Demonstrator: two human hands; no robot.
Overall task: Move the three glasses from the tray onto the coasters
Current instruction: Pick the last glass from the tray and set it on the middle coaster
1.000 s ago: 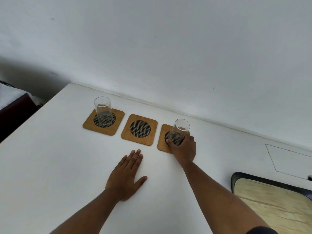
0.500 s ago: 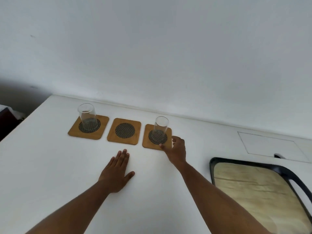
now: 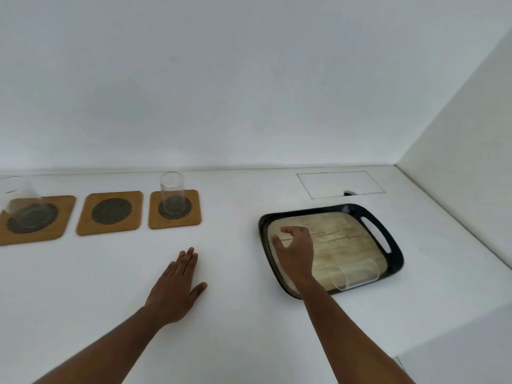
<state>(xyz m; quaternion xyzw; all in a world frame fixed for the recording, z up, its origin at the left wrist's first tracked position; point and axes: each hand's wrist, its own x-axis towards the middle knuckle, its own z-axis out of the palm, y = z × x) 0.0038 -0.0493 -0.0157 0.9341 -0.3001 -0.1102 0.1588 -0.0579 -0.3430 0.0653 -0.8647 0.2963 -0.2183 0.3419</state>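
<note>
Three wooden coasters lie in a row on the white table. A clear glass [image 3: 19, 200] stands on the left coaster [image 3: 55, 220]. The middle coaster [image 3: 110, 212] is bare. Another glass [image 3: 172, 191] stands on the right coaster [image 3: 195, 209]. A third glass [image 3: 356, 274] lies on its side at the near edge of the black-rimmed tray [image 3: 388, 234]. My right hand [image 3: 295, 252] hovers over the tray's left part, fingers loosely curled and apart, holding nothing. My left hand [image 3: 177, 284] rests flat on the table, palm down.
A white wall runs along the back of the table and another closes it on the right. A rectangular outlined hatch [image 3: 340, 184] with a small dark notch sits in the tabletop behind the tray.
My right hand let go of the glass on the right coaster and moved right over the tray. The view swung right, bringing the whole tray and the lying glass into sight.
</note>
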